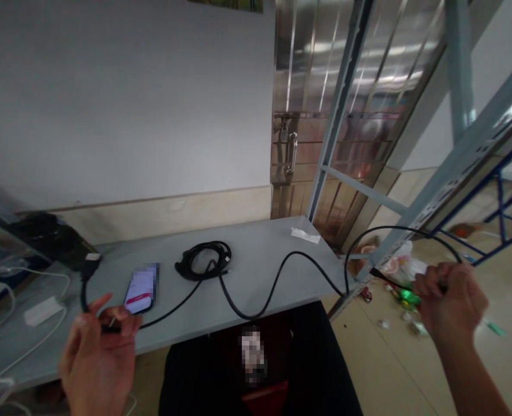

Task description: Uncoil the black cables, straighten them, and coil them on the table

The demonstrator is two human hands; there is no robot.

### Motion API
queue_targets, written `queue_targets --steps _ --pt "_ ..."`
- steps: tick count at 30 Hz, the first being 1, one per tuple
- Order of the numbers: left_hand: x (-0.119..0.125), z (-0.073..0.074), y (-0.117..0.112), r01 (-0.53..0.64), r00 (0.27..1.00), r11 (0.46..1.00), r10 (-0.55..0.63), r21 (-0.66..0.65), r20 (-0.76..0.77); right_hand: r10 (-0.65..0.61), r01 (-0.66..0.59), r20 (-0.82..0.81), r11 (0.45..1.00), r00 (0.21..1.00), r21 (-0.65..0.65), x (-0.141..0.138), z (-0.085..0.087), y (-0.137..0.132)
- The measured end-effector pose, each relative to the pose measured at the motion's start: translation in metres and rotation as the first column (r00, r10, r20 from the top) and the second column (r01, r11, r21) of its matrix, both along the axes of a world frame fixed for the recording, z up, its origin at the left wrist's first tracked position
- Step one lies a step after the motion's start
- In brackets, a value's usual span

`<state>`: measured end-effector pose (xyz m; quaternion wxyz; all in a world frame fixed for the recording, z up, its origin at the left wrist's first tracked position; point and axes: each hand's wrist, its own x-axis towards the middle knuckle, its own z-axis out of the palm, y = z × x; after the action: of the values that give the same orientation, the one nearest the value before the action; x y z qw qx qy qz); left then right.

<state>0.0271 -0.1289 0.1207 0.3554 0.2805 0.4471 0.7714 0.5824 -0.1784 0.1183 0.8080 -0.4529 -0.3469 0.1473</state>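
My left hand (pixel 97 358) pinches a black cable (pixel 260 300) near its plug end (pixel 92 263), just in front of the grey table's (pixel 256 242) front edge. My right hand (pixel 450 303) is closed around the same cable out to the right, past the table's corner and above the floor. Between my hands the cable sags across the tabletop in loose waves and arcs up before my right hand. A second black cable lies wound in a coil (pixel 204 260) in the middle of the table. A phone (pixel 141 288) with a lit screen lies beside my left hand.
White cables and a white adapter (pixel 43 311) lie at the table's left end, with a dark bag (pixel 48 237) behind. A white scrap (pixel 305 234) sits at the far right corner. Grey and blue metal racks (pixel 455 173) stand to the right; litter (pixel 403 289) covers the floor. My dark-clothed lap is below the table.
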Motion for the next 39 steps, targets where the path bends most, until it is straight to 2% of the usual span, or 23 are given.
queue_targets --steps 3,6,12,19,22,25,27,28,31,33,36,39 --pt "0.018 -0.007 0.011 -0.006 1.000 0.999 0.007 0.044 -0.018 0.005 -0.005 -0.008 1.000 1.000 -0.003 0.000 -0.004 0.001" --pt "0.037 -0.014 0.019 0.023 0.999 0.998 -0.025 0.065 0.027 0.043 -0.044 0.017 0.999 0.999 0.023 -0.002 -0.011 0.003" --pt "0.069 -0.013 0.025 0.082 0.993 0.991 -0.090 0.107 0.071 0.106 -0.107 0.019 0.994 0.994 0.026 -0.010 -0.023 0.002" --pt "0.082 -0.017 0.024 0.079 0.994 0.994 -0.084 0.075 0.074 0.221 -0.222 0.030 0.974 0.975 0.038 -0.021 -0.029 0.015" --pt "0.085 -0.023 0.027 0.064 0.993 0.997 -0.068 0.042 0.099 0.227 -0.230 0.087 0.973 0.970 0.026 -0.041 -0.025 0.032" --pt "0.096 -0.033 0.032 0.123 0.983 0.992 -0.121 -0.003 0.141 0.234 -0.232 0.239 0.972 0.942 -0.038 -0.081 -0.021 0.055" --pt "0.109 -0.044 0.038 0.202 0.964 0.979 -0.195 -0.022 0.181 0.287 -0.277 0.388 0.957 0.876 -0.085 -0.119 -0.021 0.072" --pt "0.116 -0.051 0.042 0.249 0.949 0.968 -0.239 -0.023 0.208 0.337 -0.325 0.467 0.939 0.817 -0.109 -0.140 -0.023 0.081" --pt "0.132 -0.075 0.056 0.373 0.882 0.928 -0.352 -0.006 0.313 0.455 -0.457 0.630 0.872 0.629 -0.173 -0.202 -0.035 0.107" --pt "0.135 -0.091 0.068 0.424 0.834 0.905 -0.395 0.010 0.385 0.524 -0.494 0.709 0.823 0.472 -0.280 -0.237 -0.047 0.122" --pt "0.127 -0.107 0.083 0.461 0.785 0.887 -0.417 0.019 0.458 0.569 -0.433 0.782 0.790 0.254 -0.434 -0.271 -0.069 0.137" --pt "0.112 -0.112 0.092 0.491 0.754 0.871 -0.431 0.010 0.495 0.491 -0.337 0.867 0.833 0.082 -0.440 -0.284 -0.088 0.146"
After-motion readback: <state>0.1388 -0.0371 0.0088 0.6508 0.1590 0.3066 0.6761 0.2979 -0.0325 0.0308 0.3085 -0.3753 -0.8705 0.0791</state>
